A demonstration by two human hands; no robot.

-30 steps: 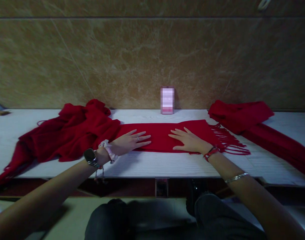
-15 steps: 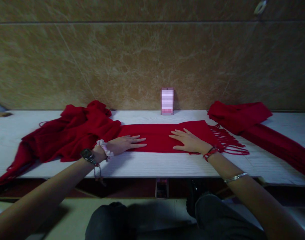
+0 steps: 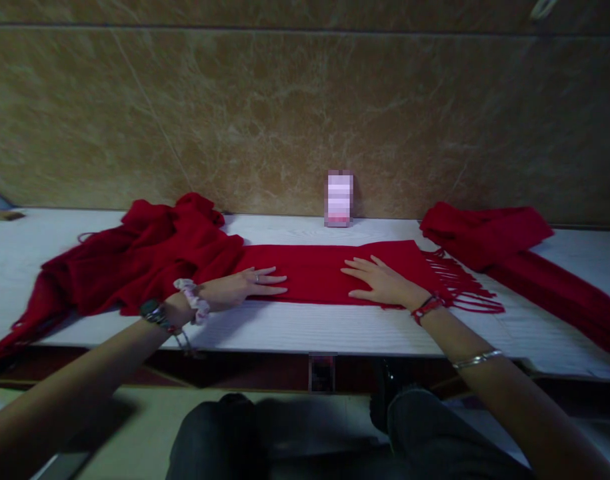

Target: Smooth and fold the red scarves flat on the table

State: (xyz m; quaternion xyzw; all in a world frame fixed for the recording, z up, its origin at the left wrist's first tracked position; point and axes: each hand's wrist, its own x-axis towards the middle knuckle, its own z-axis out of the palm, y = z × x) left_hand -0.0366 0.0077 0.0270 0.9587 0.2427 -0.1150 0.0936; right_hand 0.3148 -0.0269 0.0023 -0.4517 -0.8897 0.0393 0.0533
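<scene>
A red scarf (image 3: 315, 273) lies along a white table, its middle stretch flat and folded into a band. Its left part (image 3: 149, 260) is a loose, crumpled heap, and fringe spreads from its right end. My left hand (image 3: 239, 287) rests with fingers spread on the band beside the heap. On the band's right part lies my right hand (image 3: 379, 281), palm down, fingers apart. Neither hand grips anything. A second red cloth (image 3: 489, 233) with a folded top lies at the right, its long tail running toward the front right.
A phone (image 3: 339, 199) leans upright against the brown marbled wall (image 3: 285, 120) behind the white table (image 3: 295, 330). A small brown object (image 3: 3, 215) sits at the far left. My knees are below the table's front edge.
My left hand has slid slightly left along the band. The right hand stays in nearly the same place on the cloth. The camera view has shifted a little.
</scene>
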